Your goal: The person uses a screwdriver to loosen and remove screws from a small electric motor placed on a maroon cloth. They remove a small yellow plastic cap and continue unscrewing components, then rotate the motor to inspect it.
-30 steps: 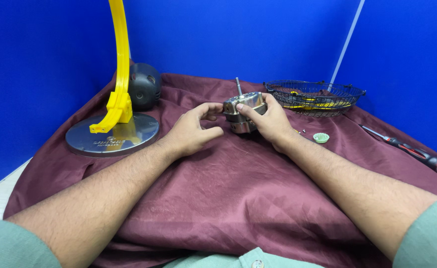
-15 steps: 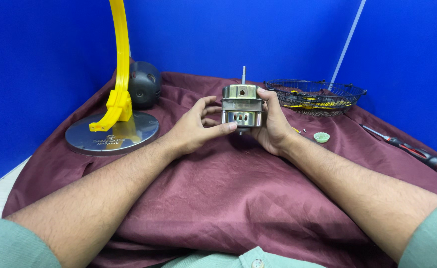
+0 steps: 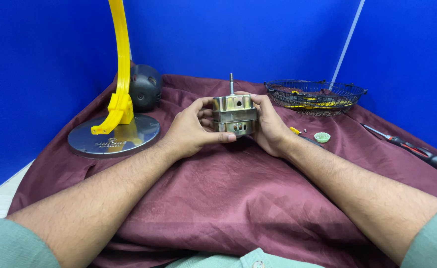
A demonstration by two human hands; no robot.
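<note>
A silver metal motor block (image 3: pixel 234 113) with a thin shaft pointing up is held upright above the maroon cloth (image 3: pixel 238 198). My left hand (image 3: pixel 191 131) grips its left side, thumb under the front lower edge. My right hand (image 3: pixel 270 124) clasps its right side. Vent holes show on the block's front face.
A yellow curved stand on a round metal base (image 3: pixel 113 135) sits at left, with a black rounded housing (image 3: pixel 145 87) behind it. A black wire basket (image 3: pixel 315 96) lies at back right. A small green cap (image 3: pixel 322 137) and a red-and-black screwdriver (image 3: pixel 416 151) rest on the cloth at right.
The motor block was tilted low near the cloth; both hands have raised it and turned it upright, shaft pointing up.
</note>
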